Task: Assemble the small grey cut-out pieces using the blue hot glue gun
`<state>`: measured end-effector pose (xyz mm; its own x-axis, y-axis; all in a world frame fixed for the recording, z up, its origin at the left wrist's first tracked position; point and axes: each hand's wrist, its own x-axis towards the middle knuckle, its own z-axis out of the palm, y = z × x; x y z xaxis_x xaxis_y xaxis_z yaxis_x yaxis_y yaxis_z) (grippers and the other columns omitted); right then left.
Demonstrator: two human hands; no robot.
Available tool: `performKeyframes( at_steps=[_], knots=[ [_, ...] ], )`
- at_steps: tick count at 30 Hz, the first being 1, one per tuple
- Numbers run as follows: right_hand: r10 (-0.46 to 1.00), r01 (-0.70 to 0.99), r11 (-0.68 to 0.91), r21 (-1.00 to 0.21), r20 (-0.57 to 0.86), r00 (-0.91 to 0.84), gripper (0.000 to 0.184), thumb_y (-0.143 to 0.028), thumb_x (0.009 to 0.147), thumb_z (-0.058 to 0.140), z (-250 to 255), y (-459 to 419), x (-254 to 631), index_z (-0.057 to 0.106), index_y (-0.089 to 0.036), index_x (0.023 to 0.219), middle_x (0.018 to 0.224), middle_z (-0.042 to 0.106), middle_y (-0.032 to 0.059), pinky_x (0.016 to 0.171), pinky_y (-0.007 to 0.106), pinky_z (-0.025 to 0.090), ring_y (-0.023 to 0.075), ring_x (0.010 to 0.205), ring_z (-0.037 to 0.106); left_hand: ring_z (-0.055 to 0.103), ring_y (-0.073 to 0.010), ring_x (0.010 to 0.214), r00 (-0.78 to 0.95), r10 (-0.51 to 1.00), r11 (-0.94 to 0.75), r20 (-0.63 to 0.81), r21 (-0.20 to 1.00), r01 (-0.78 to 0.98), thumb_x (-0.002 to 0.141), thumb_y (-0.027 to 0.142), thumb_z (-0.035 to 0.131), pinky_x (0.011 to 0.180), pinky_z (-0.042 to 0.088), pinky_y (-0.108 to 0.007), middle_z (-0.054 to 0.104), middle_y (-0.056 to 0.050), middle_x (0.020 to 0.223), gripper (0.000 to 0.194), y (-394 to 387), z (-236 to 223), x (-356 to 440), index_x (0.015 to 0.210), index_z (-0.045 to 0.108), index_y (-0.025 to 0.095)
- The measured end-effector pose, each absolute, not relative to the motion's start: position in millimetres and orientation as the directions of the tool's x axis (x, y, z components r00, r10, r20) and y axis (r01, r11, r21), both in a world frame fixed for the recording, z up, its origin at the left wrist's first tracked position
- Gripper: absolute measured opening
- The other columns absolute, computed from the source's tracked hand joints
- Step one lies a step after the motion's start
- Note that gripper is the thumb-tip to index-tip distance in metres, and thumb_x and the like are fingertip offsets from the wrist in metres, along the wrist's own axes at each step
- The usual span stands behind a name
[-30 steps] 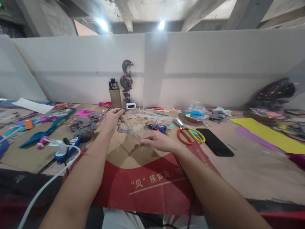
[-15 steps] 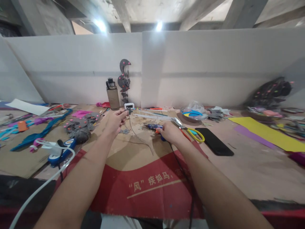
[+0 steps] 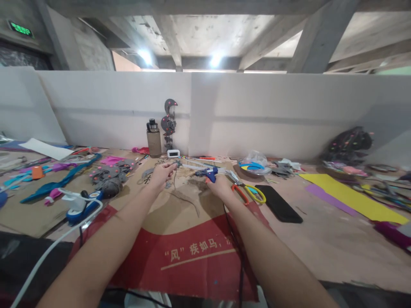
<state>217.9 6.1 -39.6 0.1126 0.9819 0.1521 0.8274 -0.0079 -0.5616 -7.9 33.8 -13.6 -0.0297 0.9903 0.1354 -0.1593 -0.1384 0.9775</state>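
Between the fingertips of my left hand (image 3: 162, 176) is a small grey piece (image 3: 178, 164), and a thin grey cord (image 3: 186, 200) trails from it toward the cardboard. My right hand (image 3: 220, 188) is wrapped round the handle of a blue hot glue gun (image 3: 210, 173), held up with its nozzle pointing left toward the grey piece. A black cable runs down from the gun past my right forearm. Below both hands lies a red and brown cardboard sheet (image 3: 189, 278) with printed characters. Details of the grey piece are too small to tell.
Scissors (image 3: 255, 194) with red and yellow handles and a black phone (image 3: 279, 204) lie to the right. A bottle (image 3: 154, 143) stands at the back beside grey crescent shapes (image 3: 168, 124). On the left are grey yarn pieces (image 3: 111, 186) and a blue power strip (image 3: 72, 216).
My right hand reached the glue gun, took hold of it and lifted it. My left hand brought the grey piece and cord rightward over the cardboard. The view has tilted up.
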Motion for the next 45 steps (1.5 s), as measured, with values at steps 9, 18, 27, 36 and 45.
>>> performKeyframes(
  at_steps=[9, 18, 27, 36, 45],
  knots=[
    [0.919, 0.136, 0.383, -0.913, 0.392, 0.044, 0.028, -0.023, 0.073, 0.046, -14.5, -16.2, 191.1, 0.05, -0.018, 0.101, 0.095, 0.062, 0.0043, 0.053, 0.024, 0.048, 0.0099, 0.056, 0.055, 0.033, -0.0015, 0.041, 0.024, 0.99, -0.126, 0.139, 0.946, -0.299, 0.053, 0.032, 0.079, 0.035, 0.015, -0.015, 0.049, 0.002, 0.055, 0.031, 39.1, -14.1, 2.9, 0.062, 0.059, 0.01],
    [0.88, 0.215, 0.475, -0.853, 0.463, -0.107, 0.024, -0.026, 0.079, 0.048, -15.8, -29.7, 181.3, 0.051, -0.02, 0.101, 0.08, 0.058, 0.0014, 0.055, 0.026, 0.044, 0.0118, 0.059, 0.05, 0.03, -0.0007, 0.04, 0.034, 0.992, -0.106, 0.123, 0.942, -0.319, 0.056, 0.028, 0.077, 0.033, 0.015, -0.014, 0.046, 0.003, 0.052, 0.027, 33.1, -13.8, -12.6, 0.06, 0.058, 0.01],
    [0.84, 0.509, 0.501, -0.699, 0.535, -0.091, 0.027, -0.028, 0.081, 0.047, -10.1, -36.1, 181.3, 0.05, -0.018, 0.106, 0.086, 0.062, 0.0058, 0.071, 0.031, 0.043, 0.0183, 0.074, 0.056, 0.032, -0.0011, 0.041, 0.086, 0.988, -0.094, 0.126, 0.948, -0.303, 0.056, 0.026, 0.075, 0.034, 0.017, -0.013, 0.045, 0.003, 0.052, 0.024, 26.4, -10.1, -7.5, 0.064, 0.059, 0.01],
    [0.841, 0.58, 0.48, -0.658, 0.534, -0.09, 0.034, -0.028, 0.082, 0.047, -9.3, -37.3, 180.0, 0.05, -0.018, 0.114, 0.091, 0.064, 0.0087, 0.073, 0.03, 0.043, 0.0207, 0.079, 0.058, 0.035, -0.0017, 0.042, 0.111, 0.985, -0.091, 0.133, 0.943, -0.32, 0.061, 0.024, 0.072, 0.034, 0.019, -0.014, 0.046, 0.002, 0.053, 0.02, 26.6, -9.3, -7.9, 0.062, 0.057, 0.01],
    [0.84, 0.622, 0.47, -0.626, 0.533, -0.098, 0.03, -0.029, 0.083, 0.047, -12.8, -34.5, 181.1, 0.051, -0.017, 0.11, 0.092, 0.064, 0.0098, 0.07, 0.03, 0.042, 0.0207, 0.079, 0.059, 0.035, -0.0016, 0.042, 0.132, 0.983, -0.077, 0.13, 0.936, -0.345, 0.06, 0.027, 0.076, 0.035, 0.021, -0.014, 0.045, 0.003, 0.052, 0.025, 24.0, -9.1, -5.7, 0.064, 0.059, 0.01]
  ],
)
